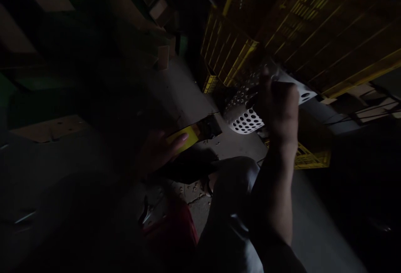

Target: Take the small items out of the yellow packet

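The view is dark and partly blurred. My left hand (158,149) is closed around a flat yellow piece (187,139), its thumb on top. A dark piece (211,127) continues from the yellow one's far end; what it is I cannot make out. My right hand (280,108) is raised on the right with fingers curled at a white perforated plastic basket (247,121), which is tilted and seems gripped by its edge. The exact grip is hidden behind the hand. My knee (234,181) shows below, between the two hands.
Large yellow slatted crates (228,47) stand ahead and to the right, with another yellow crate (313,158) lower down. Boxes (46,127) are at left. Below lie a red object (181,225), a dark curved tool handle (144,210) and small scraps on the grey floor (178,87).
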{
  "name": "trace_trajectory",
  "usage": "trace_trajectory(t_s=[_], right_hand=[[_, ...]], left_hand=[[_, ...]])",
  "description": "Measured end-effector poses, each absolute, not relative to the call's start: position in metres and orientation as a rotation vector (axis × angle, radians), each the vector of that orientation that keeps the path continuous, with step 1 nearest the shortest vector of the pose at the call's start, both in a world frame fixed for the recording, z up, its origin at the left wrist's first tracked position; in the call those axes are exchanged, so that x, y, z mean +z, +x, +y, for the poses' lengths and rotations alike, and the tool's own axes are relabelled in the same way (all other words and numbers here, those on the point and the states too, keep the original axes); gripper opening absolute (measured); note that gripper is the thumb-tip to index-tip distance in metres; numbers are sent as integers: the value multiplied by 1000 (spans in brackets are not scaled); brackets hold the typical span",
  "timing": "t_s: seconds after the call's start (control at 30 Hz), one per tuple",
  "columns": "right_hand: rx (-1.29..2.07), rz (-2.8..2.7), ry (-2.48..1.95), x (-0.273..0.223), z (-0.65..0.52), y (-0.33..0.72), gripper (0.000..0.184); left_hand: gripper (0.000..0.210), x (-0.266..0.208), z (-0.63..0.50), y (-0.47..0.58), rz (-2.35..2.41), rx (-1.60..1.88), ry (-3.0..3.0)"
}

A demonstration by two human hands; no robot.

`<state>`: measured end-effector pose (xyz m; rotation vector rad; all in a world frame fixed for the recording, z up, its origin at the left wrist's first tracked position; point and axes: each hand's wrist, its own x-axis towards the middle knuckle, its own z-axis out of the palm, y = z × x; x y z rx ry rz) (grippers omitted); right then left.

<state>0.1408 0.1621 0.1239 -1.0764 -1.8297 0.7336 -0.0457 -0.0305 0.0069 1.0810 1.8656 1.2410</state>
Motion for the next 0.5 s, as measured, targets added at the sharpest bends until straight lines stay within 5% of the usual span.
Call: trace_trajectory(t_s=[0.1, 0.33, 0.5], right_hand=[[586, -1827, -1069, 129, 159, 145, 67], [763, -1697, -903, 120, 175, 139, 23], [985, -1592, -946, 68, 208, 133, 43]], left_hand=[[49, 9, -29, -46, 1823, 1271, 1101], [43, 11, -31, -46, 1819, 1292, 1186], [46, 7, -27, -45, 1815, 1218, 1192]])
